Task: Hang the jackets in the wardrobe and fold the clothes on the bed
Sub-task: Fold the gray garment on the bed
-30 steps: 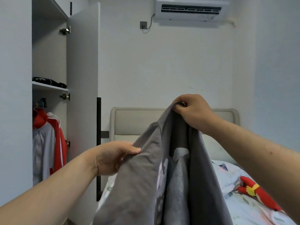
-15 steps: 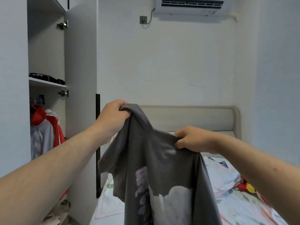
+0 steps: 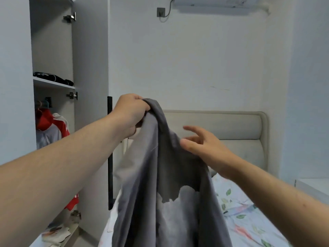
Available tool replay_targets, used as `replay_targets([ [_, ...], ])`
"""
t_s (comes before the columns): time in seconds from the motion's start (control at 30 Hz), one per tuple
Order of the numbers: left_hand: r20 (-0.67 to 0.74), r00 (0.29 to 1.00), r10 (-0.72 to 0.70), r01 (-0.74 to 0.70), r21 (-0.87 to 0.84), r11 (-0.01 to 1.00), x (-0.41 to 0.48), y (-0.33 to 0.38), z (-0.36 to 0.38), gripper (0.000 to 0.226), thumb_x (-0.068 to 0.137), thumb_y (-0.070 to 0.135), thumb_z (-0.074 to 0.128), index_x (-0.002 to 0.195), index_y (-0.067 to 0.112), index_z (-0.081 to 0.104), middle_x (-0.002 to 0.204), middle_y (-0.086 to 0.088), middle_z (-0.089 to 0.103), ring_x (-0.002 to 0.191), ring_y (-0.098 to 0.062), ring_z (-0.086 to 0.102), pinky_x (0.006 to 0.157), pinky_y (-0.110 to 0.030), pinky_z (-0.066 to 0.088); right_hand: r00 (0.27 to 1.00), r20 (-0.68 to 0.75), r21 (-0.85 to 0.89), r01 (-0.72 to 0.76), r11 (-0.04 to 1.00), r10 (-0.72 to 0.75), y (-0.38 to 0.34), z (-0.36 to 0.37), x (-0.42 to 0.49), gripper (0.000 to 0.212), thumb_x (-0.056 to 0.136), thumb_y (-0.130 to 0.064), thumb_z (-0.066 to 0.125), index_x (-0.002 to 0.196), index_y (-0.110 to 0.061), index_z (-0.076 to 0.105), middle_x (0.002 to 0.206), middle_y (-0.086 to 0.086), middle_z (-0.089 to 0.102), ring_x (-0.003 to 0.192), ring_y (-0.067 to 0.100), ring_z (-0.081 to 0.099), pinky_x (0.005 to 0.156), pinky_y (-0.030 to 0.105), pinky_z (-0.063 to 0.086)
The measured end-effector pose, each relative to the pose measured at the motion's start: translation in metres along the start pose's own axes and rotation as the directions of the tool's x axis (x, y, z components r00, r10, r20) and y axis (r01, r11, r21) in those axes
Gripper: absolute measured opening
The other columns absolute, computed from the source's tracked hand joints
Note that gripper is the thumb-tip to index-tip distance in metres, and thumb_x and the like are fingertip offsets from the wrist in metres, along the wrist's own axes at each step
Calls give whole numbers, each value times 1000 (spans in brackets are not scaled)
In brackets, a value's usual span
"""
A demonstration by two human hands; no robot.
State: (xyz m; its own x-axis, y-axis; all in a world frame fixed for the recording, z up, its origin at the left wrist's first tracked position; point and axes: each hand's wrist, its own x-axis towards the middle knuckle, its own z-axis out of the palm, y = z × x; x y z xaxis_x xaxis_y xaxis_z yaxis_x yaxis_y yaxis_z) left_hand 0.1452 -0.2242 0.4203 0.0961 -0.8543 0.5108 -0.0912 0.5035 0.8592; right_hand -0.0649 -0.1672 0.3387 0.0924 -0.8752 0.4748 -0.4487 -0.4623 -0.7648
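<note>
The grey shirt (image 3: pixel 160 175) hangs in the air above the bed (image 3: pixel 249 211). Its top edge is bunched in the left hand (image 3: pixel 131 113), whose grip is clamped on the cloth. The right hand (image 3: pixel 201 145) has its grip apart, fingers spread at the shoulder part. The cloth seems light, soft and limp; I would take both shoulders. Farther back, a red-and-white jacket (image 3: pixel 53 129) hangs in the wardrobe (image 3: pixel 51 41).

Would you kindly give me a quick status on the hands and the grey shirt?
Left hand grips grey shirt up top. Right hand open, by its shoulder. Nothing in the way.
</note>
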Motion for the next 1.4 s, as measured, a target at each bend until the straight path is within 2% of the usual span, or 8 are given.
replay_targets([
  [0.2,179,942,-284,336,-507,794,-3,21,26,33,90,-15,21,75,6,42,67,-5,41,32,-13,34,32,-14,30,987,-133,6,92,996,-90,-18,70,-3,95,59,-57,81,140,-51,31,120,-27,58,107,-4,59,89,20,51],
  [0.4,231,963,-135,211,-346,914,-14,5,8,17,95,-6,47,105,4,57,96,-13,60,80,-24,65,63,-33,62,939,-336,246,11,969,75,-7,70,10,11,88,-11,65,94,-19,61,82,0,70,75,13,66,66,26,55],
  [0.6,51,999,-11,23,-245,969,-90,-71,-19,22,87,41,58,98,22,63,89,0,61,85,-23,66,66,-38,59,876,-275,772,-45,634,397,-19,54,33,15,98,-2,52,87,-8,60,60,10,58,47,19,60,48,29,54],
  [0.73,213,973,86,-143,265,954,-173,-154,-15,60,60,69,63,117,56,49,110,28,57,105,-1,58,84,-25,50,873,-168,932,-11,362,458,-36,39,54,35,97,10,28,74,-10,44,33,-2,32,22,11,31,29,13,30],
  [0.83,142,990,-2,-60,425,903,-184,-184,1,58,67,52,79,111,58,41,109,33,52,105,1,52,80,-9,40,879,-191,919,4,394,436,-39,32,59,41,89,17,16,80,-8,49,36,-1,35,23,13,30,31,14,30],
  [1.03,61,986,-154,149,83,985,-138,-169,-13,47,86,-9,51,77,29,77,81,9,76,84,-9,71,70,-16,53,830,-313,752,-80,654,461,-17,13,62,35,91,16,31,87,-5,60,86,5,62,64,15,52,60,27,40],
  [1.3,156,949,-274,286,-60,956,-80,-104,-33,26,85,36,68,87,12,77,88,-10,76,87,-24,69,78,-38,55,678,-128,447,-612,652,724,50,17,32,12,96,-16,54,97,-5,54,92,17,58,77,29,57,76,39,49],
  [1.4,140,958,-251,249,35,968,-72,-90,-28,34,91,32,67,88,-2,70,83,-14,71,80,-26,65,73,-33,46,750,-84,225,-627,745,656,40,37,9,17,94,-28,61,90,-13,54,88,10,59,56,18,67,62,23,55],
])
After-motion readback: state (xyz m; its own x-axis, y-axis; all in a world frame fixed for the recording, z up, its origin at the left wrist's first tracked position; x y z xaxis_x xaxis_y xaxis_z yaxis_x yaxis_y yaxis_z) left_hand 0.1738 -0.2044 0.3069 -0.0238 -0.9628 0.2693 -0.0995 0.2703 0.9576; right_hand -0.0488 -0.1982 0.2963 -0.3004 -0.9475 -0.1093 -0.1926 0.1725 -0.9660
